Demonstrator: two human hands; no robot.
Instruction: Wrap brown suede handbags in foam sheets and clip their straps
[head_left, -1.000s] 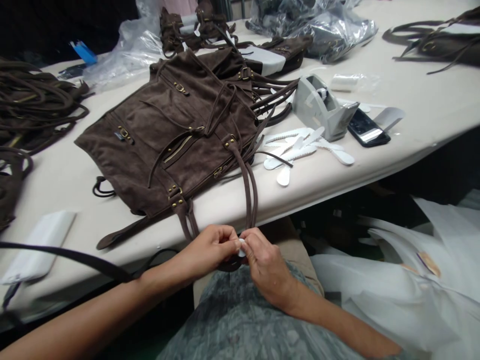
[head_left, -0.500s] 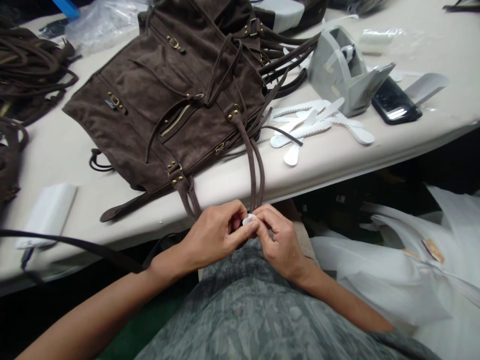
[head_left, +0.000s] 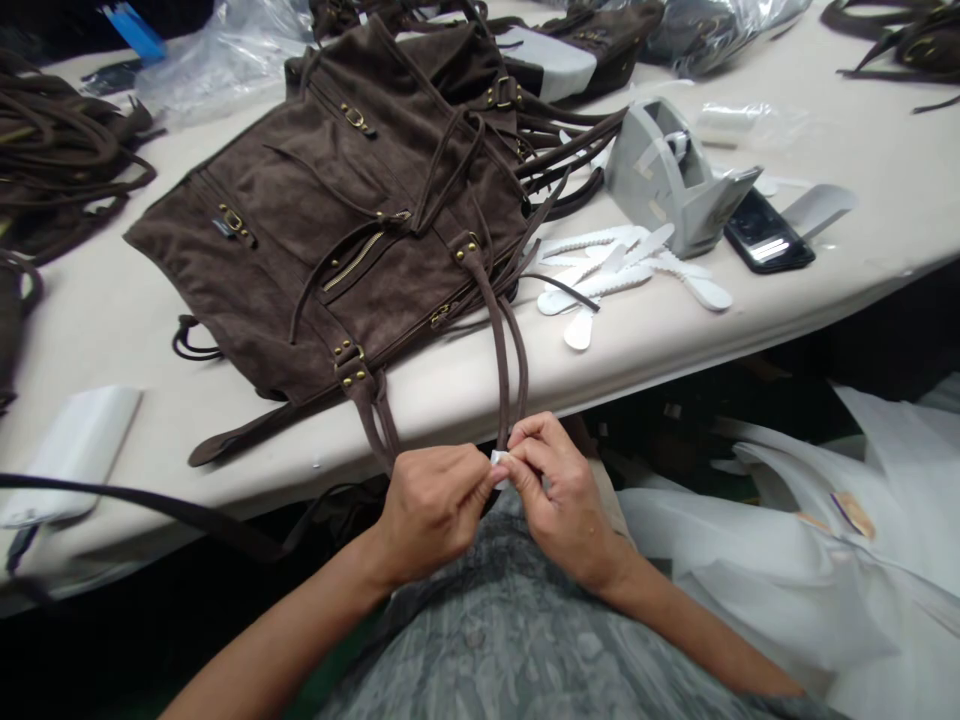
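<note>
A dark brown suede-look bag (head_left: 277, 220) with brass zips and rivets lies on the table, its handle strap (head_left: 502, 370) hanging over the front edge. At the low end of that strap, my left hand (head_left: 439, 500) and my right hand (head_left: 562, 495) meet with closed, pinching fingers. A small white strip (head_left: 499, 457) shows between the fingertips, against the strap; most of it is hidden. Several loose white strips with scalloped edges (head_left: 600, 272) lie to the right of the bag.
A grey tape dispenser (head_left: 660, 180) and a black phone (head_left: 769, 235) stand beyond the strips. At left are a white power bank (head_left: 79, 445) with a cable and more brown bags (head_left: 67, 150). White sheeting (head_left: 787, 560) hangs below the table at right.
My left hand has turned over, knuckles now up, and its fingers have closed further round the strip. Less of the white piece shows. The view has shifted slightly.
</note>
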